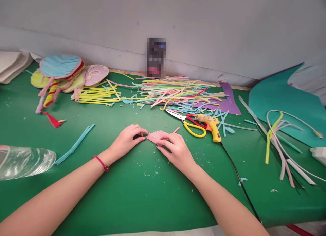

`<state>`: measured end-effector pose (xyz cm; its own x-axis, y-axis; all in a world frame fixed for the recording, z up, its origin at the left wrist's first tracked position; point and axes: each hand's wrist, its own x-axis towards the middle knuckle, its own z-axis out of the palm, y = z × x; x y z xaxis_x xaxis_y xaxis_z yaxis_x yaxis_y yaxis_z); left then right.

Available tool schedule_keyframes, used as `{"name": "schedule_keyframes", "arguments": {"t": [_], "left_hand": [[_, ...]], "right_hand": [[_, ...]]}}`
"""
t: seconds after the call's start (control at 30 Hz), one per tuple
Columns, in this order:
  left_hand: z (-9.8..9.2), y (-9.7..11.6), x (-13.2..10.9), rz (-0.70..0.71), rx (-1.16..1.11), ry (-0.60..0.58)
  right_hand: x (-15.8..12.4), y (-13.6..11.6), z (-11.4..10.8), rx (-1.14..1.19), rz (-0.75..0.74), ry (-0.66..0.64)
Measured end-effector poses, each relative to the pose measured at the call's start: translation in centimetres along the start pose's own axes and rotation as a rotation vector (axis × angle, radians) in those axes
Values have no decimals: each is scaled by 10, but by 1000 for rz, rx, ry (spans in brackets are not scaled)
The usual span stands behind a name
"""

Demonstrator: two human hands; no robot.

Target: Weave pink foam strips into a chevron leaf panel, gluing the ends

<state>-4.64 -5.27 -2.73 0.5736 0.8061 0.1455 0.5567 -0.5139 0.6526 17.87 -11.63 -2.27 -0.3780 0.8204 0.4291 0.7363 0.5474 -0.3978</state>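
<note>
A small pink piece made of glued pipe-cleaner strips lies on the green table in the middle. My left hand pinches its left edge with curled fingers. My right hand presses on its right side, fingers bent over it. One pink strip sticks out past my right fingers. A red cord circles my left wrist.
Yellow-handled scissors and a yellow glue gun with a black cord lie right of my hands. A heap of coloured strips lies behind. Finished fan shapes sit far left, a clear plastic bottle near left, teal sheet right.
</note>
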Motion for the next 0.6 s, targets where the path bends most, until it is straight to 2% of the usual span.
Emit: {"name": "schedule_keyframes", "arguments": {"t": [0.23, 0.6], "left_hand": [[1, -2, -2, 26, 42, 61], [2, -3, -2, 52, 57, 60]], "right_hand": [[1, -1, -1, 17, 24, -54], [0, 1, 2, 11, 11, -48]]}}
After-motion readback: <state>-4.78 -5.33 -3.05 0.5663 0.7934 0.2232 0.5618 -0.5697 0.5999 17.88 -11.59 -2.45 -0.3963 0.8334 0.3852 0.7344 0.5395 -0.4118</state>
